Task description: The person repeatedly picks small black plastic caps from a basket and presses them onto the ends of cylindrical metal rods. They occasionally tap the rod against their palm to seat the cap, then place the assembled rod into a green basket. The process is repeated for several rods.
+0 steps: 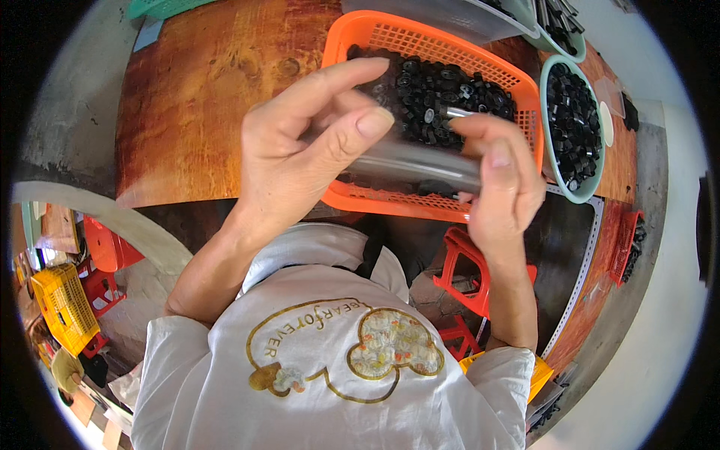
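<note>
A smooth grey metal tube (pixel 420 166), smeared by motion, lies crosswise in front of me above the near rim of an orange basket (pixel 341 196). My right hand (pixel 506 176) grips its right end between thumb and fingers. Past the tube's left end, my left hand (pixel 289 142) has thumb and index finger stretched apart. A dark blur shows between those fingertips; I cannot make out what it is. Small black caps (pixel 442 90) fill much of the basket. Close to my right index finger, a short piece of shiny metal (pixel 461 112) shows.
A pale green basin (pixel 559 191) of black parts stands right of the basket on the wooden table (pixel 195 97). Behind are a clear plastic bin (pixel 450 19) and another basin (pixel 577 49) with metal tubes. Red stools (pixel 469 270) stand below the table edge.
</note>
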A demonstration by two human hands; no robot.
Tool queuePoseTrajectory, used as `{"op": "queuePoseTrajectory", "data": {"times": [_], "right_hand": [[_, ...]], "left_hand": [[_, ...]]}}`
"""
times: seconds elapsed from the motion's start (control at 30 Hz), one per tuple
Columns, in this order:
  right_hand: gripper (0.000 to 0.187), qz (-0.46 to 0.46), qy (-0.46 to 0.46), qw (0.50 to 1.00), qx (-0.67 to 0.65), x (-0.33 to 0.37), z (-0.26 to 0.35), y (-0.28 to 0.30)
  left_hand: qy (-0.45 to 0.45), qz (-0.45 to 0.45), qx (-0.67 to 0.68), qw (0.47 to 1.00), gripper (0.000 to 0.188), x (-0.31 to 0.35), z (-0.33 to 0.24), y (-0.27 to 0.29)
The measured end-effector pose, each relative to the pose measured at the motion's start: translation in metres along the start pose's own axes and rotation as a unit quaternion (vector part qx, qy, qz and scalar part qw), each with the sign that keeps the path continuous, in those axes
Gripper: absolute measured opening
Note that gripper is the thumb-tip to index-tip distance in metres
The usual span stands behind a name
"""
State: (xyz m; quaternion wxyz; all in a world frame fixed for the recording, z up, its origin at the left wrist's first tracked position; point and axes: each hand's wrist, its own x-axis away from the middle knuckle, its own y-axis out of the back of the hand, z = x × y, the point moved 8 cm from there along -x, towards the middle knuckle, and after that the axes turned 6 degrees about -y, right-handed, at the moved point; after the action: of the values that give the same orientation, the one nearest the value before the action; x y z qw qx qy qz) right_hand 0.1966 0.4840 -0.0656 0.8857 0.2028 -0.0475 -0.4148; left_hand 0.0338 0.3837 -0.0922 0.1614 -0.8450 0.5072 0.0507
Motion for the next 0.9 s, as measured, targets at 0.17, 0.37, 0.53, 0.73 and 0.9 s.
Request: {"op": "queuePoseTrajectory", "data": {"times": [0.17,0.37,0.53,0.73,0.9], "right_hand": [[0.037,0.022,-0.036,0.999,-0.008,0.011,-0.016,-0.014],[0.092,0.061,0.250,0.886,-0.384,-0.016,0.029,0.034],[0.103,0.032,0.218,0.857,-0.466,-0.016,0.033,0.013],[0.105,-0.017,0.120,0.874,-0.471,-0.018,0.022,-0.007],[0.107,-0.025,0.108,0.874,-0.473,-0.017,0.026,-0.004]], "left_hand": [[-0.015,-0.043,-0.141,0.989,0.022,-0.004,0.004,0.011],[0.055,-0.104,-0.059,0.991,0.020,-0.009,0.025,0.032],[0.079,-0.099,0.004,0.992,0.021,-0.009,0.036,0.022],[0.044,-0.082,-0.122,0.988,0.020,-0.003,0.022,0.014],[-0.034,-0.095,-0.189,0.977,0.020,0.006,0.007,0.010]]}}
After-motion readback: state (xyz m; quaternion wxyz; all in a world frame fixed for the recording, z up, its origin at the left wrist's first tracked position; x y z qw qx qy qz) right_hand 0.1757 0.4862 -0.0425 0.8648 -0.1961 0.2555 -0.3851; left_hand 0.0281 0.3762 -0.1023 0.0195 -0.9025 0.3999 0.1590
